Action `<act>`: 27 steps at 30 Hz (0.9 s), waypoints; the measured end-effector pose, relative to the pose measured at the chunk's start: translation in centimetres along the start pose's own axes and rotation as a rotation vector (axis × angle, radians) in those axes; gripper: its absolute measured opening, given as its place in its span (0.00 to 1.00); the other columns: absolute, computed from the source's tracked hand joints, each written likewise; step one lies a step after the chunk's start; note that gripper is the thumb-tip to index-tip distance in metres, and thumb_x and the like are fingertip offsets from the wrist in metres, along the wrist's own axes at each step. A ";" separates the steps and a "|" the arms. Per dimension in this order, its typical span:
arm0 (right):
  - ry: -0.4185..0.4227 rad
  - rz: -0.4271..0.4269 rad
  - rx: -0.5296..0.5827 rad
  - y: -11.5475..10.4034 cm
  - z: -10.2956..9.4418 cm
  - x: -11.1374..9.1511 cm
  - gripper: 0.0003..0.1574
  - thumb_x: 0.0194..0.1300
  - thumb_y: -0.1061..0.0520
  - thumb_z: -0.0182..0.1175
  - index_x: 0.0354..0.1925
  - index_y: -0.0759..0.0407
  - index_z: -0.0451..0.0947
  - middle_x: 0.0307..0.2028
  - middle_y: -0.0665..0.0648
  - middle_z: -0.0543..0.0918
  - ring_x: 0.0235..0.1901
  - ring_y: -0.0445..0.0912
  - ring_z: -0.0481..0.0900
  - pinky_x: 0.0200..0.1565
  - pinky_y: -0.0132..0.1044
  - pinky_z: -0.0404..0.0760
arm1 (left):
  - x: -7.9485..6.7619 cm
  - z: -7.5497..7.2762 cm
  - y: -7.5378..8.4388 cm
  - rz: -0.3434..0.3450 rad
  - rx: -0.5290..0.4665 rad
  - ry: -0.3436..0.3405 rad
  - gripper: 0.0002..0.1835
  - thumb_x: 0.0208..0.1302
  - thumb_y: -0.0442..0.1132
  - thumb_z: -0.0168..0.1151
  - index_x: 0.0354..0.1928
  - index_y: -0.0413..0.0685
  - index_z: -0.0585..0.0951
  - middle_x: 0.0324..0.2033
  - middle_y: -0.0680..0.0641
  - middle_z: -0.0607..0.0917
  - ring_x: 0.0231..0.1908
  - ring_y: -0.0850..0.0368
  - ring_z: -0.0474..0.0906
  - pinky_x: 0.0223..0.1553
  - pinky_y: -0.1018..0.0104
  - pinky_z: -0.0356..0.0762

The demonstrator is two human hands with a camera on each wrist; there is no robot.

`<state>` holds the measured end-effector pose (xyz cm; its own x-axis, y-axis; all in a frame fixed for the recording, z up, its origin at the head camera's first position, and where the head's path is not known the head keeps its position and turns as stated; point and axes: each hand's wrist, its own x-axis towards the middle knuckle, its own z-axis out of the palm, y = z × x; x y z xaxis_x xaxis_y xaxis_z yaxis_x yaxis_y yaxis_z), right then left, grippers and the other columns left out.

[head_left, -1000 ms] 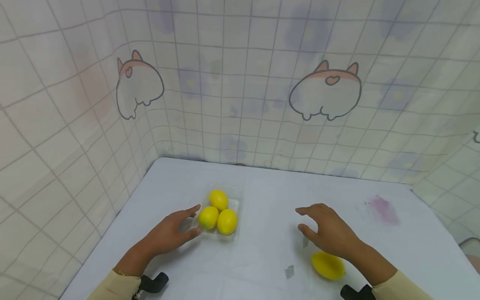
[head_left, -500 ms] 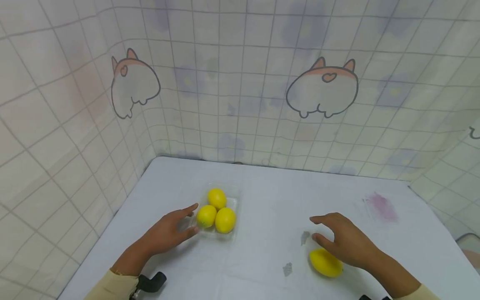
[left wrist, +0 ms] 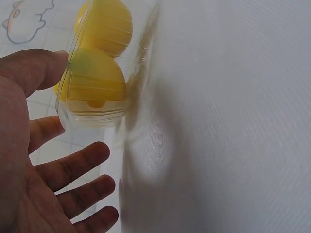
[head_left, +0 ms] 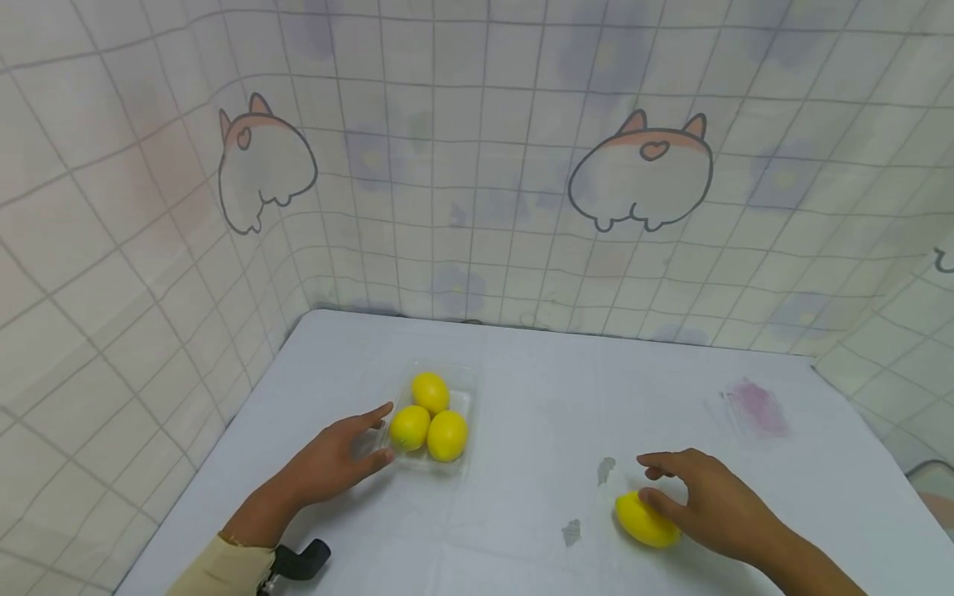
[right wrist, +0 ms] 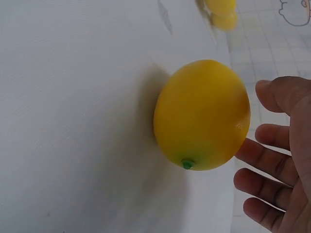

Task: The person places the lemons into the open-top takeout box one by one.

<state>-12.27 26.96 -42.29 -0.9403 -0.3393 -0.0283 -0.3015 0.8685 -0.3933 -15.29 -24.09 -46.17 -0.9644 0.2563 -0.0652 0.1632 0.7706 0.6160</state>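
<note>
Three yellow lemons (head_left: 447, 436) sit together in a clear plastic box (head_left: 464, 406) left of the middle of the table. Beside its left wall is my left hand (head_left: 331, 463), fingers spread and relaxed, thumb and forefinger tips right at the plastic. The left wrist view shows the thumb overlapping the corner of the box, the other fingers loose below. A single lemon (head_left: 645, 520) lies on the table at the right, its green stem tip showing in the right wrist view. My right hand (head_left: 715, 505) hovers over it with fingers loosely bent, not closed round it.
A white cloth covers the table (head_left: 537, 397). Two small grey patches (head_left: 571, 533) mark it near the single lemon, and a pink stain (head_left: 756, 407) lies at the far right. Curtains with a grid print (head_left: 507, 165) stand behind and at both sides.
My right hand has moved right and toward the front edge, down to the single lemon. The left hand stays by the box. The head view has shifted slightly.
</note>
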 end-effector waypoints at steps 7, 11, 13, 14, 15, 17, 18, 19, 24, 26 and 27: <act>-0.022 0.035 -0.044 0.3 0.1 -0.7 0.37 0.58 0.32 0.72 0.59 0.47 0.82 0.40 0.36 0.83 0.43 0.42 0.79 0.45 0.47 0.81 | 0.1 0.1 -0.1 -0.010 -0.020 0.003 0.42 0.68 0.61 0.66 0.79 0.62 0.63 0.73 0.45 0.69 0.72 0.41 0.63 0.70 0.35 0.59; -0.060 0.067 -0.053 0.4 0.2 -1.0 0.43 0.51 0.27 0.74 0.58 0.47 0.83 0.39 0.36 0.83 0.41 0.41 0.78 0.43 0.47 0.81 | 0.1 0.1 -0.1 -0.013 -0.020 0.001 0.42 0.68 0.61 0.66 0.79 0.62 0.63 0.71 0.44 0.71 0.71 0.41 0.65 0.70 0.35 0.60; -0.076 0.096 -0.051 0.4 0.4 -1.0 0.43 0.47 0.26 0.75 0.57 0.45 0.84 0.39 0.36 0.82 0.41 0.41 0.77 0.44 0.47 0.81 | 0.1 0.1 0.0 -0.015 -0.020 0.001 0.42 0.68 0.61 0.66 0.79 0.62 0.63 0.71 0.43 0.72 0.71 0.41 0.65 0.70 0.34 0.60; -0.082 0.101 -0.049 0.5 0.4 -1.0 0.43 0.46 0.26 0.76 0.55 0.45 0.84 0.39 0.37 0.82 0.41 0.41 0.77 0.45 0.48 0.81 | 0.1 0.1 0.0 -0.016 -0.016 0.001 0.42 0.68 0.61 0.66 0.79 0.62 0.63 0.71 0.43 0.72 0.71 0.41 0.65 0.70 0.34 0.60; -0.086 0.103 -0.044 0.5 0.5 -1.1 0.41 0.46 0.26 0.76 0.54 0.44 0.85 0.39 0.38 0.82 0.41 0.41 0.77 0.45 0.48 0.81 | 0.1 0.0 0.0 -0.015 -0.013 0.000 0.42 0.68 0.61 0.66 0.79 0.62 0.63 0.71 0.43 0.72 0.71 0.41 0.65 0.69 0.34 0.60; -0.087 0.105 -0.036 0.7 0.7 -1.1 0.38 0.45 0.27 0.77 0.50 0.42 0.85 0.40 0.39 0.82 0.42 0.42 0.77 0.47 0.49 0.81 | 0.1 0.0 0.0 -0.012 -0.006 0.001 0.42 0.68 0.60 0.66 0.79 0.62 0.63 0.71 0.43 0.72 0.71 0.40 0.65 0.69 0.34 0.60; -0.083 0.100 -0.032 0.7 0.7 -1.2 0.36 0.45 0.28 0.77 0.48 0.41 0.85 0.40 0.39 0.82 0.43 0.42 0.77 0.48 0.50 0.81 | 0.0 0.0 0.0 -0.009 -0.003 0.002 0.41 0.68 0.60 0.66 0.79 0.61 0.63 0.71 0.43 0.72 0.71 0.40 0.65 0.69 0.34 0.60; -0.079 0.091 -0.027 0.8 0.7 -1.3 0.34 0.45 0.28 0.78 0.47 0.41 0.84 0.41 0.41 0.82 0.43 0.43 0.77 0.49 0.51 0.81 | 0.1 0.0 0.0 -0.008 0.000 0.002 0.41 0.68 0.60 0.66 0.79 0.61 0.63 0.71 0.43 0.71 0.71 0.40 0.65 0.69 0.35 0.60; -0.001 -0.031 -0.071 1.1 0.8 -1.5 0.30 0.50 0.28 0.75 0.47 0.38 0.84 0.39 0.35 0.78 0.42 0.38 0.74 0.46 0.44 0.81 | 0.0 0.1 0.1 -0.009 -0.003 0.009 0.41 0.68 0.59 0.66 0.79 0.60 0.63 0.72 0.44 0.70 0.72 0.40 0.64 0.70 0.35 0.60; 0.023 -0.083 -0.089 1.2 0.8 -1.5 0.28 0.54 0.28 0.73 0.49 0.37 0.84 0.36 0.32 0.75 0.39 0.35 0.72 0.42 0.39 0.80 | 0.0 0.1 0.2 -0.009 -0.003 0.012 0.41 0.69 0.59 0.66 0.79 0.60 0.63 0.73 0.44 0.70 0.72 0.40 0.64 0.70 0.35 0.59; 0.025 -0.100 -0.095 1.3 0.8 -1.4 0.27 0.55 0.29 0.72 0.50 0.37 0.84 0.36 0.31 0.74 0.38 0.35 0.71 0.41 0.38 0.80 | 0.0 0.1 0.2 -0.011 -0.002 0.013 0.41 0.69 0.59 0.66 0.79 0.60 0.63 0.73 0.44 0.70 0.72 0.40 0.64 0.70 0.35 0.59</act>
<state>-11.19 28.27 -43.53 -0.9079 -0.4181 0.0304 -0.4069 0.8614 -0.3039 -15.19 -23.85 -46.10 -0.9687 0.2406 -0.0616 0.1525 0.7718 0.6173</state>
